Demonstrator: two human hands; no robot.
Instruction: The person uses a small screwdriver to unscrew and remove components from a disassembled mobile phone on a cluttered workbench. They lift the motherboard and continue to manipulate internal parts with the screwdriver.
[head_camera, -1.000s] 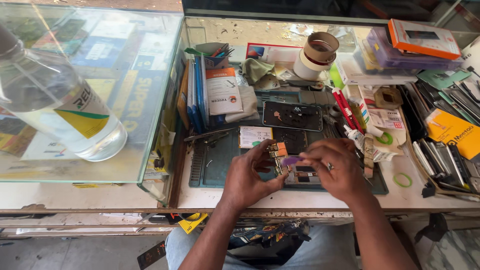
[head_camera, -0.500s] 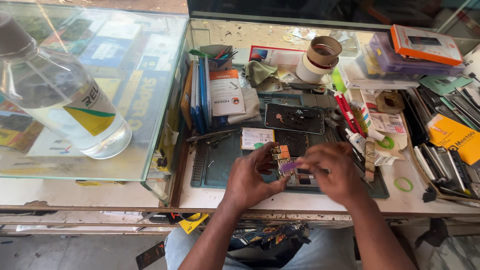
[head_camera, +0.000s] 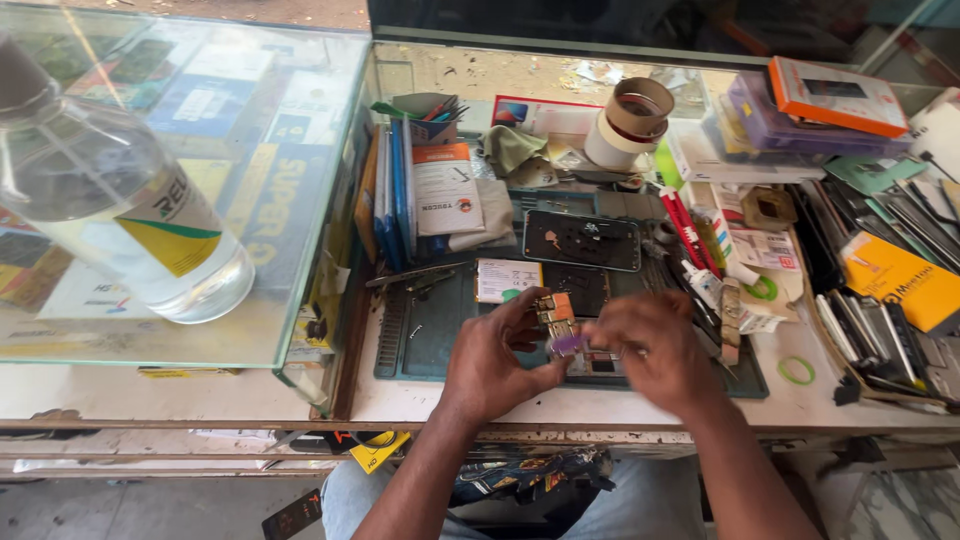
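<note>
Over a dark green work mat (head_camera: 430, 335), my left hand (head_camera: 497, 355) pinches a small circuit board (head_camera: 553, 308) with orange and gold parts. My right hand (head_camera: 645, 348) meets it from the right, fingers closed on the board's lower end next to a small purple piece (head_camera: 566, 343). The right hand looks blurred. An opened phone (head_camera: 582, 240) with its insides showing lies on the mat just beyond the hands. A white battery (head_camera: 508, 280) lies to the left of the board.
A glass counter (head_camera: 200, 250) on the left carries a clear plastic bottle (head_camera: 110, 205). Tape rolls (head_camera: 630, 120), red tubes (head_camera: 685, 225), boxes (head_camera: 835, 95), a yellow packet (head_camera: 900, 275), upright booklets (head_camera: 395, 195) and a green ring (head_camera: 797, 371) crowd the white bench.
Both hands stayed over the mat with the small board between them. The right hand shifted slightly along the board and is now blurred; the view moved a little.
</note>
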